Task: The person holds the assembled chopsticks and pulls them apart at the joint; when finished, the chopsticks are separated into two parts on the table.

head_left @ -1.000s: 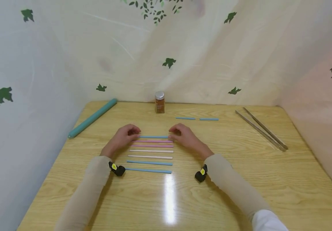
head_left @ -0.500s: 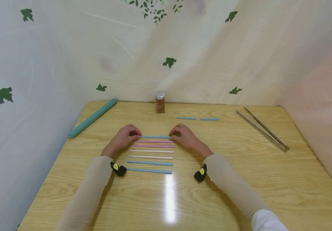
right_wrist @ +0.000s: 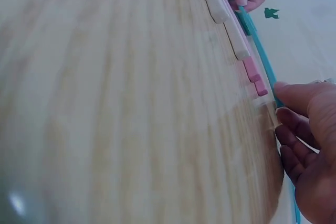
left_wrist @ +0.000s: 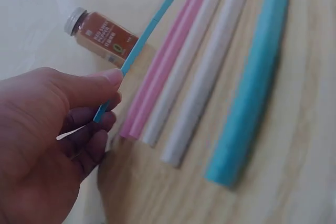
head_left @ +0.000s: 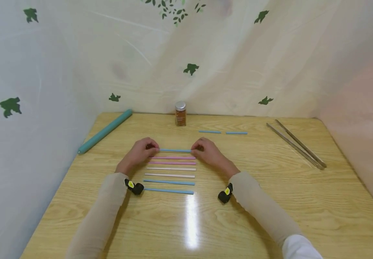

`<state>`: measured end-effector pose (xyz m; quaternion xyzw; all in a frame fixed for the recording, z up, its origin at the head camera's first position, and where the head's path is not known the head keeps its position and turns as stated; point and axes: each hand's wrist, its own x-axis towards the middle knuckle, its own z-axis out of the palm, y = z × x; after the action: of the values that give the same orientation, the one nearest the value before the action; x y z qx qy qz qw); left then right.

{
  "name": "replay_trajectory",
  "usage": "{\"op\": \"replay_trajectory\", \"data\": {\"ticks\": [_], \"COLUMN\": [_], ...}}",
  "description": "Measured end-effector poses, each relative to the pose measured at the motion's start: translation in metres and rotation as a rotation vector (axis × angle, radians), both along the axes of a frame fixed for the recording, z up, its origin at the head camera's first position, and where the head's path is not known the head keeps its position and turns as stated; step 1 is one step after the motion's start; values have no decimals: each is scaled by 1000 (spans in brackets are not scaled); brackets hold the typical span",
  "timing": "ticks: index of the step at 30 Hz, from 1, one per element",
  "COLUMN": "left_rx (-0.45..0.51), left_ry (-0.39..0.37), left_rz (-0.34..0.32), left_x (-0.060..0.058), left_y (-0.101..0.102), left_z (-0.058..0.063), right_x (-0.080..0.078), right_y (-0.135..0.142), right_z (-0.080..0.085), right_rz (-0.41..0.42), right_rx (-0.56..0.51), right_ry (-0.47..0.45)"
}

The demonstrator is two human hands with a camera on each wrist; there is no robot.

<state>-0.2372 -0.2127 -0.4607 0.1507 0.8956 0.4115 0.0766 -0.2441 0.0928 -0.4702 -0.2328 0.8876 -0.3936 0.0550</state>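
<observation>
Both hands hold one slim blue chopstick point(head_left: 175, 150), raised a little over the table. My left hand point(head_left: 142, 148) pinches its left end between thumb and fingers, with the tip poking out below the thumb in the left wrist view. The right hand point(head_left: 208, 151) pinches the other end. A thin seam crosses the chopstick point(left_wrist: 156, 20) partway along. Nearer me lie pink chopsticks point(head_left: 171, 157), white chopsticks point(head_left: 171, 168) and blue chopsticks point(head_left: 170, 182), two of each colour, in roughly parallel rows. Their square ends show in the right wrist view.
Behind the hands stands a spice jar point(head_left: 180, 115) with a silver lid. Two short blue sticks point(head_left: 210, 131) lie end to end to its right. A teal rod point(head_left: 105, 132) lies at the back left, long metal tongs point(head_left: 296, 145) at the right. A patterned curtain surrounds the table.
Both hands have raised the blue chopstick slightly, widening the gap to the pink ones in the head view. The chopsticks on the table stay as they were.
</observation>
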Motion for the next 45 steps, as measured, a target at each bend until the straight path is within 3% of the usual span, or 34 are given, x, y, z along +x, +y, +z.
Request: {"op": "replay_trajectory", "data": {"ticks": [6,13,22,31,45], "left_rx": [-39,-91,-105,-87,-93], "left_ry": [10,89,131,147,160], "left_rz": [-29,-139,-203,-231,-253], "left_x": [-3,-5,-4,-4,-5], "left_y": [7,27,45,60,65], "left_z": [14,31,36,41,45], "right_x": [0,0,4,4,6], "right_y": [4,7,5,-6,-12], "right_z": [9,18,27,33,33], "right_rz": [-42,-57,-32,72,49], "right_rx": [-37,-39,-43,-67,-36], "right_ry": [-5,2,39,81,99]}}
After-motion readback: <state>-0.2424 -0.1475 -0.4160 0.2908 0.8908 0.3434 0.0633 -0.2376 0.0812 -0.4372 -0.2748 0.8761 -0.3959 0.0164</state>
